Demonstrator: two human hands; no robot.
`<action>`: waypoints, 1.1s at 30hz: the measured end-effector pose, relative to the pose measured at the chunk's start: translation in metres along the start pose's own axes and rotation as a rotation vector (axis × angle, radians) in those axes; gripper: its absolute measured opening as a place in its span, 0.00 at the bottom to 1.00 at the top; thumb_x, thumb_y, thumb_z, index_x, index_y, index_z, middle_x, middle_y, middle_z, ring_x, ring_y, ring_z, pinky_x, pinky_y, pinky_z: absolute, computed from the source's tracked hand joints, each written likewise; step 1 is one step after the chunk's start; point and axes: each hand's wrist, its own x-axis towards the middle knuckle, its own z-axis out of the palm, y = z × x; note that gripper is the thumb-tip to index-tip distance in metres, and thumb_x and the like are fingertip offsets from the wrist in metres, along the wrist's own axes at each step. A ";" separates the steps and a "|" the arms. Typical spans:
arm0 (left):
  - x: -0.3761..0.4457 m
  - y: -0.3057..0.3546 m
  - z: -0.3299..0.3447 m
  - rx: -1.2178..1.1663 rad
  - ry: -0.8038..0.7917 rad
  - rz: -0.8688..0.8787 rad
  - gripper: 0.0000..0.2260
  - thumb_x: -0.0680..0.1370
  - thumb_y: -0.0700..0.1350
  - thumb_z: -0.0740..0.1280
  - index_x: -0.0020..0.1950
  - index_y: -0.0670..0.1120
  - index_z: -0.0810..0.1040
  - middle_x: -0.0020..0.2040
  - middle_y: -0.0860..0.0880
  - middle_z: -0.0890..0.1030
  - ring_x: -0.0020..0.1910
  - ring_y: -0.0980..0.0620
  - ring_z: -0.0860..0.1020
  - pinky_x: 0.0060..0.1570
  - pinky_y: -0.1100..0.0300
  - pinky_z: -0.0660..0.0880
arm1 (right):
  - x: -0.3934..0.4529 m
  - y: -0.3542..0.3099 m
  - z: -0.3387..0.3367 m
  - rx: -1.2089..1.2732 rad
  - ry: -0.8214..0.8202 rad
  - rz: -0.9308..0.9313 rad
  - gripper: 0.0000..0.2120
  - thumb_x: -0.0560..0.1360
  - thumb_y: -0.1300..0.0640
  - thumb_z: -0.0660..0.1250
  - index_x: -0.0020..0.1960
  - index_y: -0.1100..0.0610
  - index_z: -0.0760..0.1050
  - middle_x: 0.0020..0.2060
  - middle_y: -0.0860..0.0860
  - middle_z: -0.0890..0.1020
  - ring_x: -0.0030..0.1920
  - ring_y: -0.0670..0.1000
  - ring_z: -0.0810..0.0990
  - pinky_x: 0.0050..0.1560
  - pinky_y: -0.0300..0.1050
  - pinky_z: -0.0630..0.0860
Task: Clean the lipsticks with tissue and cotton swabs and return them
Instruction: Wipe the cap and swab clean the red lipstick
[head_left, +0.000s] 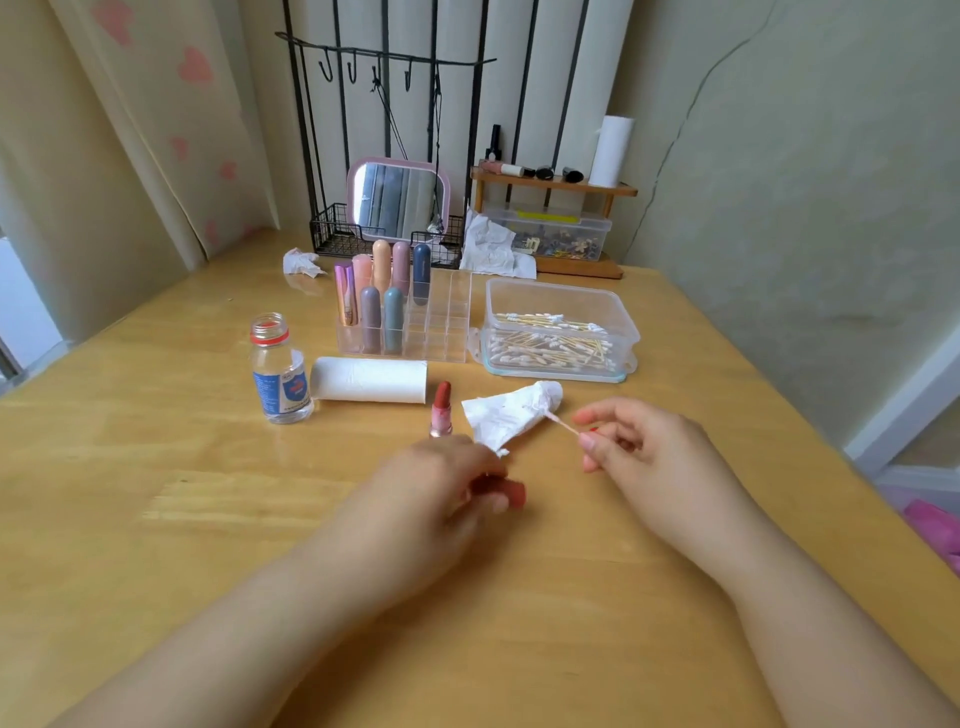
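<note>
left hand (447, 483): grips reddish cap (511, 493) | right hand (639, 441): pinches cotton swab (563, 423), tip at tissue (511, 413) | open lipstick (441, 410): upright mid-surface, beside tissue | 7 lipsticks in organizer (441, 322) toward far edge

Beyond the left hand (447, 483) an uncapped lipstick (441, 409) stands on the tabletop (156, 467), a crumpled tissue (511, 413) just to its right, before the right hand (639, 447). Behind them lies a tissue roll (370, 380), a bottle (280, 370) to its left; farther back, a lipstick organizer (410, 322) and, on its right, a cotton swab box (558, 330).
</note>
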 end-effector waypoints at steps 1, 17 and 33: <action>0.000 -0.001 0.004 0.072 -0.039 -0.001 0.06 0.78 0.48 0.65 0.53 0.51 0.79 0.47 0.57 0.79 0.47 0.59 0.74 0.48 0.64 0.71 | 0.000 0.000 0.001 0.008 -0.004 0.003 0.09 0.76 0.59 0.67 0.44 0.44 0.76 0.30 0.43 0.81 0.35 0.37 0.76 0.36 0.27 0.68; 0.008 -0.019 -0.008 -0.027 0.418 -0.465 0.12 0.71 0.50 0.71 0.39 0.46 0.70 0.37 0.52 0.72 0.33 0.56 0.67 0.31 0.64 0.63 | -0.008 -0.010 0.016 0.070 -0.052 -0.019 0.07 0.75 0.57 0.67 0.40 0.48 0.77 0.33 0.40 0.81 0.38 0.52 0.77 0.40 0.39 0.71; 0.015 -0.017 -0.006 -0.493 0.274 -0.401 0.02 0.75 0.42 0.70 0.42 0.48 0.79 0.35 0.52 0.83 0.36 0.52 0.78 0.39 0.61 0.72 | -0.013 -0.032 0.019 0.275 -0.015 -0.112 0.07 0.74 0.61 0.68 0.41 0.51 0.79 0.31 0.41 0.80 0.36 0.40 0.75 0.41 0.30 0.70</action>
